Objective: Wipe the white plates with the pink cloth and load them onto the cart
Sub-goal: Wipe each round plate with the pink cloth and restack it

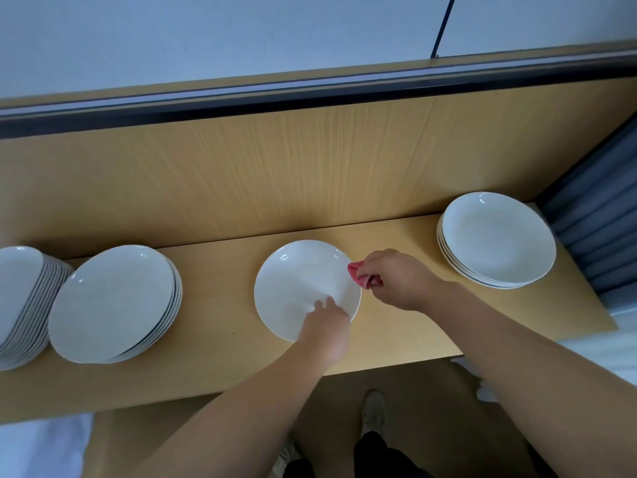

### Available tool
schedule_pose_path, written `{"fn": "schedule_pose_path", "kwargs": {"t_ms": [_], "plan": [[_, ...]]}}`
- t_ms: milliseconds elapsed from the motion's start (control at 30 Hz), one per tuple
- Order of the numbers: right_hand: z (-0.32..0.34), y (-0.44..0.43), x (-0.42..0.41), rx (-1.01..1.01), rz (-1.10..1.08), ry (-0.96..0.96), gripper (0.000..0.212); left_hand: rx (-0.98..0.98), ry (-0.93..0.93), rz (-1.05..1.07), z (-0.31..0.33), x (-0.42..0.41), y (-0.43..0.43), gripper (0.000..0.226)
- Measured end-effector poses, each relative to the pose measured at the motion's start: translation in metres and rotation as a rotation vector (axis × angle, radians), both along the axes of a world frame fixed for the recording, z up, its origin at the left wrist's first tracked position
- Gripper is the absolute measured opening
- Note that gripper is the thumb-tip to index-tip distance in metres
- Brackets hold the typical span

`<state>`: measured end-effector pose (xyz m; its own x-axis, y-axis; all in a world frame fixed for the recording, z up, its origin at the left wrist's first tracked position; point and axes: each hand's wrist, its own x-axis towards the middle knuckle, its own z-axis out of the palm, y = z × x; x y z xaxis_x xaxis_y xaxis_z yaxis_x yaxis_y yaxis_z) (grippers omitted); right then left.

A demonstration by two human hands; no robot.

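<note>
A single plate (303,288) is seen lying on the wooden surface (220,357), near its middle. Its rim is gripped at about 5 o'clock by the left hand (327,327), with the thumb laid on the inner face. The cloth (358,276) is pinched in the curled fingers of the right hand (396,279) and held against the plate's rim at about 3 o'clock. The right stack (498,238) is set at 2 o'clock from the plate, well apart. At 9 o'clock the near stack (113,301) is placed just beside the far stack (20,298), which is cut by the frame edge.
</note>
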<state>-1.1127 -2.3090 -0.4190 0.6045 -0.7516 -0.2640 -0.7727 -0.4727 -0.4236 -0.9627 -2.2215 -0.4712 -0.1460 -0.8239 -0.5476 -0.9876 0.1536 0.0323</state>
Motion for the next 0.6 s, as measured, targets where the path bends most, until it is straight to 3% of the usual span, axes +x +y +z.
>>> {"fn": "schedule_pose_path", "kwargs": {"t_ms": [200,333,600], "plan": [[0.005,-0.013,-0.007,-0.014,-0.014,-0.044,0.025,0.011,-0.075,-0.079,0.007,-0.008,0.004,0.055],[0.013,-0.018,-0.007,-0.050,-0.008,-0.087,0.026,-0.077,-0.013,-0.061,0.021,-0.006,0.002,0.042],[0.038,-0.022,0.003,-0.130,0.012,-0.192,0.028,-0.202,0.142,0.217,0.077,0.025,-0.011,0.019]]}}
